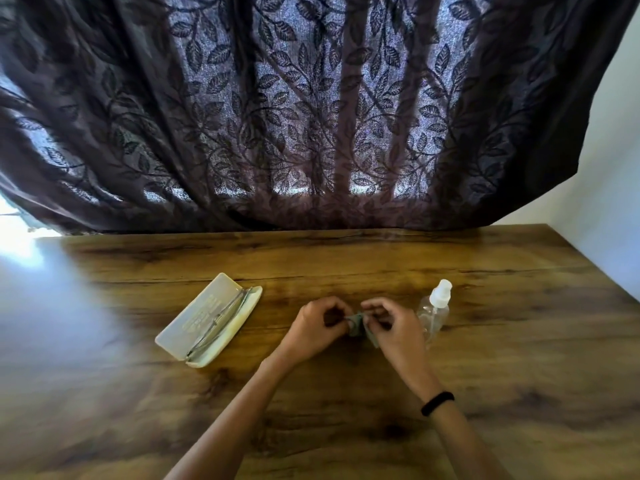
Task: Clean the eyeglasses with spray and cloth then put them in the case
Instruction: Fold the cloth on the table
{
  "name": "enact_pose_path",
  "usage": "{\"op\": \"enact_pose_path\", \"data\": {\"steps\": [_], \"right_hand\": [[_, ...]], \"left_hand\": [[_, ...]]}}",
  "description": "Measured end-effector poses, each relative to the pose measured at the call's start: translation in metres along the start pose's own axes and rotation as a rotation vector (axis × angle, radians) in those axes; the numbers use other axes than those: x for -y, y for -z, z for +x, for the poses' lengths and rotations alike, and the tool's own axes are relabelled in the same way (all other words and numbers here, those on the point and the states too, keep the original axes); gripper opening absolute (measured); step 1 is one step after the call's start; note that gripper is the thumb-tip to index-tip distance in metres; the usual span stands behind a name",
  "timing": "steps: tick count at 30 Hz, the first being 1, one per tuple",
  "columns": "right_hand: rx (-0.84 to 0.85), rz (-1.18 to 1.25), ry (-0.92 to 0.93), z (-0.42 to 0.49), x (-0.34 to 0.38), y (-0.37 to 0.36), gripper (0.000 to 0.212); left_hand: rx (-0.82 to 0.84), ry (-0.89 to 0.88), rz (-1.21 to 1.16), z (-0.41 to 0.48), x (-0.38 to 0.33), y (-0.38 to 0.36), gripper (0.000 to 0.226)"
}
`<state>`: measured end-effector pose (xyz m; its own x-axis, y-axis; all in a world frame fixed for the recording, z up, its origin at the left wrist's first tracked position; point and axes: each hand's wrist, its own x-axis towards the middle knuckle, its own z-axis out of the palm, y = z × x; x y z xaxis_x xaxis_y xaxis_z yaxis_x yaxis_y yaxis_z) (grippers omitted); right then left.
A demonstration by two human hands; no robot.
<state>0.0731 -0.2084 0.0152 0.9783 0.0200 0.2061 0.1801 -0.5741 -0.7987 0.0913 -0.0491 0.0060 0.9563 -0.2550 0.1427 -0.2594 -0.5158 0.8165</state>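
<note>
A cream eyeglass case lies open on the wooden table, left of centre. The thin metal-framed eyeglasses lie folded inside it. My left hand and my right hand meet above the table's middle, and both pinch a small grey-green cloth between them. The cloth is mostly hidden by my fingers. A clear spray bottle with a white nozzle stands just right of my right hand.
A dark leaf-patterned curtain hangs behind the table's far edge. A white wall runs along the right side. Bright glare covers the table's left part. A black band sits on my right wrist.
</note>
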Motion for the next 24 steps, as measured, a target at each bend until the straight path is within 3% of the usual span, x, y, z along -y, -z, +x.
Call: {"op": "enact_pose_path", "data": {"steps": [4, 7, 10, 14, 18, 22, 24], "right_hand": [[0.073, 0.353, -0.176, 0.011, 0.009, -0.003, 0.019], [0.152, 0.477, -0.259, 0.017, 0.012, -0.009, 0.018], [0.211, 0.401, -0.254, 0.023, 0.010, -0.015, 0.015], [0.223, 0.176, -0.079, 0.026, 0.008, -0.022, 0.010], [0.322, 0.203, -0.006, 0.028, 0.014, -0.029, 0.029], [0.277, 0.270, 0.024, 0.029, 0.017, -0.028, 0.009], [0.241, 0.391, -0.027, 0.029, 0.016, -0.026, 0.003]], "left_hand": [[-0.031, 0.074, -0.284, -0.005, 0.001, 0.020, 0.011], [-0.051, 0.139, -0.345, -0.008, 0.006, 0.030, 0.011], [-0.088, 0.180, -0.291, -0.008, 0.014, 0.032, 0.011], [-0.087, 0.169, -0.196, -0.009, 0.023, 0.033, 0.012], [-0.060, 0.104, -0.220, -0.008, 0.023, 0.035, 0.017], [-0.080, 0.084, -0.301, -0.008, 0.016, 0.036, 0.010], [-0.039, 0.126, -0.317, -0.009, 0.014, 0.039, 0.019]]}}
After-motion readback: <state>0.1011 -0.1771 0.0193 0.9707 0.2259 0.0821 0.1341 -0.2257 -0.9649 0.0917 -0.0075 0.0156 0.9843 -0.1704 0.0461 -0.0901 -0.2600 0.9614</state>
